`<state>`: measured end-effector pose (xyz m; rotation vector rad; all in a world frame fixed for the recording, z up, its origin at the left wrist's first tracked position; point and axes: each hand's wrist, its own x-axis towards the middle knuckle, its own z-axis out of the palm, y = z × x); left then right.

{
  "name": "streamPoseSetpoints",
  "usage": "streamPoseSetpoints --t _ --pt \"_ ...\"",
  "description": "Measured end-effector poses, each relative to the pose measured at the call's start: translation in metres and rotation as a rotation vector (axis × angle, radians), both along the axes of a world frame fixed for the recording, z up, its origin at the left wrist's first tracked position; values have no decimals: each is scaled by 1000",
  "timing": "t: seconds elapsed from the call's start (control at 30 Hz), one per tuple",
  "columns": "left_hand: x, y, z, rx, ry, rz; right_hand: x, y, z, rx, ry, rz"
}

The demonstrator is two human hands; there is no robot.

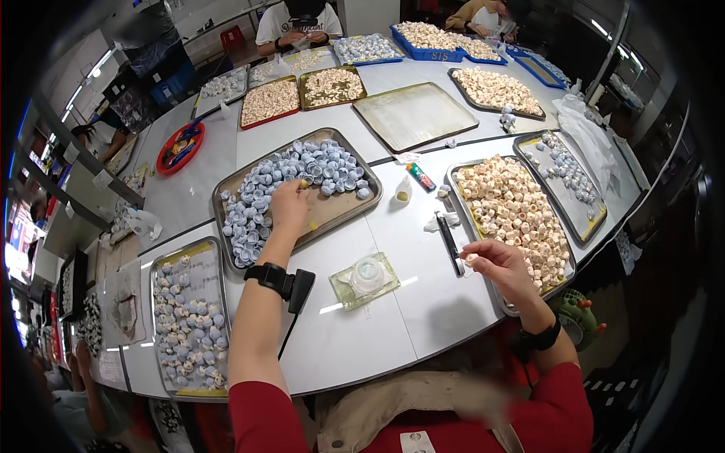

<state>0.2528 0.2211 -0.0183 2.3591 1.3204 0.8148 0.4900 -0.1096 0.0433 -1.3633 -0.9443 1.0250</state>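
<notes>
Picking step, apparently: a cream piece (471, 260) is pinched between thumb and fingers of the right hand (504, 266), just beside the near-left edge of the cream pieces' tray (460, 198). The left hand (291, 202) is bunched narrow over the blue-grey cups (332, 160), which are heaped along the left and far edges of their tray (340, 209); whether a cup is gripped cannot be told. On the worktop (377, 325), a clear jar (368, 275) is set toward the near edge, between both trays. Judging by the two-coloured pieces (192, 332) on the tray at the worktop's left edge, pairing looks likely. Next move probably calls for one cup to be singled out, lifted clear and brought to the cream piece.
</notes>
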Motion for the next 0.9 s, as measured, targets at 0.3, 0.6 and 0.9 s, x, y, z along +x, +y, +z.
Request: streamPoseSetpoints --t 0.3,0.6,0.9 --pt "-58 -179 57 -768 -992 -290 -36 23 -13 19 211 82" --pt "-78 -231 44 -986 -1170 -260 -69 53 -4 -8 206 165" --pt "-88 -243 17 -1284 -1272 -230 -79 62 -3 30 -251 171"
